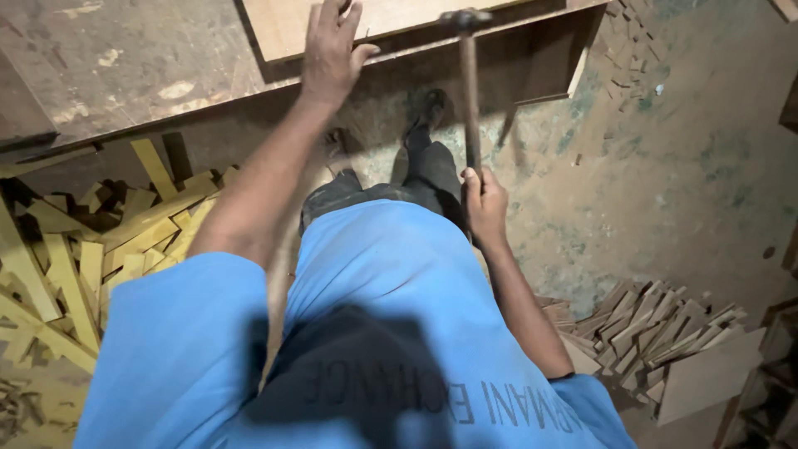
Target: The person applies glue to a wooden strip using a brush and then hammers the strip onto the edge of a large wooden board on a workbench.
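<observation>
Gripping a hammer (pixel 470 91) by the low end of its wooden handle, right hand (pixel 485 202) closed tight around it, head raised far over the edge of a wooden panel (pixel 291 25). Pressing down on that panel with the left hand (pixel 331 51), fingers spread and bent, closed on nothing; possibly pinching a nail at the fingertips, too small to tell. Lying at the far edge of view, the panel, set into a darker wooden frame (pixel 549 58) on a worn bench (pixel 100 66).

Judging by the raised head and the steadying palm: nailing or tapping the panel into the frame, mid-swing. Calling next for a straight blow landing just right of the left fingers, without shifting the panel.

Counting: one hammer, one panel, one frame, two hands. Standing below, two dark shoes (pixel 424 108) on a dusty floor (pixel 690 166). Lying left, one heap of yellow offcuts (pixel 75 258), too many to count; lying near right, a second pile of brown strips (pixel 657 333) beside one flat board (pixel 706 374).
</observation>
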